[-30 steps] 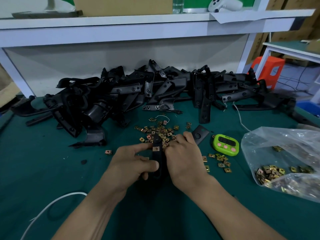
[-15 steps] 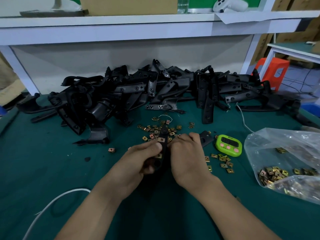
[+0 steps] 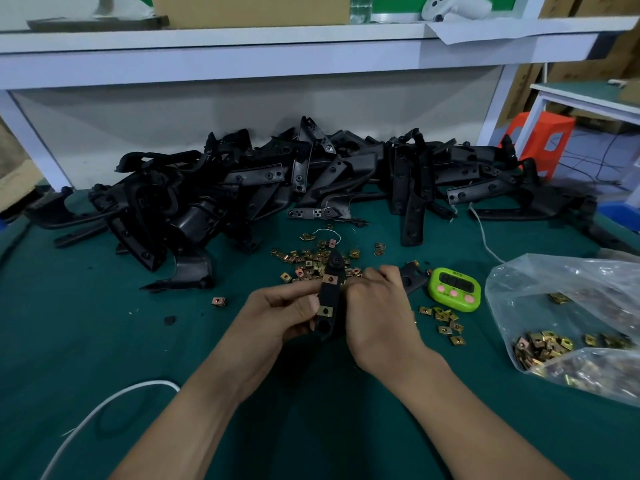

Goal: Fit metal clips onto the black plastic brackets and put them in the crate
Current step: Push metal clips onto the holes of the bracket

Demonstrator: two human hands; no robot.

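Observation:
A long black plastic bracket (image 3: 330, 296) stands nearly upright between my hands above the green mat, with two brass clips fitted on its face. My left hand (image 3: 280, 315) grips its left edge, thumb on the front. My right hand (image 3: 377, 317) wraps round its right side, fingers curled toward the top. Loose brass clips (image 3: 311, 261) lie scattered just behind the bracket, and a few more clips (image 3: 445, 318) lie to the right. A big heap of black brackets (image 3: 263, 188) fills the back of the table. No crate is in view.
A clear plastic bag (image 3: 568, 317) of clips lies at the right. A green timer (image 3: 454, 289) sits beside my right hand, with one loose bracket (image 3: 410, 277) behind my knuckles. A white cable (image 3: 104, 407) curves across the near left. A white shelf (image 3: 242, 50) runs overhead at the back.
Both hands have lifted the bracket a little and tilted it more upright. A second clip now shows lower on its face, next to my left thumb.

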